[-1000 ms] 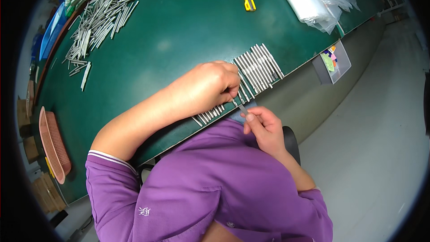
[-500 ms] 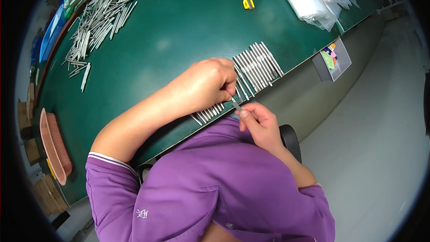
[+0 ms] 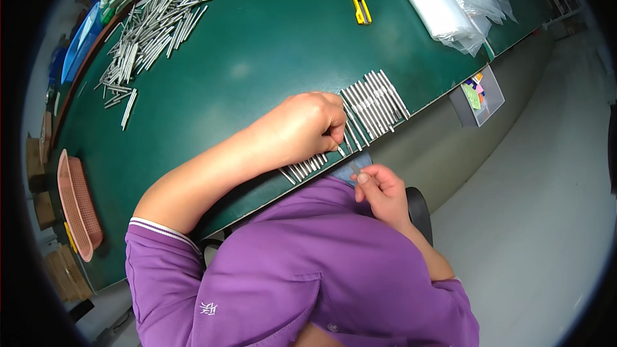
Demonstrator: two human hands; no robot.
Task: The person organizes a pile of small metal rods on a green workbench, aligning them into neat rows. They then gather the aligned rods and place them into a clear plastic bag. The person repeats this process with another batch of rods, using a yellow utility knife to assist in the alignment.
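Note:
My left hand (image 3: 312,122) is over the table's near edge with its fingers closed. A thin metal rod (image 3: 341,151) pokes out from under the fingertips, most of it covered by the hand. Just beyond the edge, my right hand (image 3: 384,194) pinches a small flat grey strip (image 3: 355,168) between thumb and fingers, apart from the rod. To the right of my left hand, several metal rods (image 3: 375,104) lie side by side in a row. More rods (image 3: 305,168) are lined up below my left wrist, partly hidden by it.
A large loose pile of metal rods (image 3: 154,22) lies at the far left of the green table (image 3: 257,45). A yellow utility knife (image 3: 358,1) and clear plastic bags (image 3: 443,9) are at the back. A pink basket (image 3: 78,209) stands left; a grey bin (image 3: 479,99) hangs at the right edge.
My right hand has drawn the grey strip away from the rod, toward me and slightly right. My left hand stays closed by the row. The whole view has shifted slightly.

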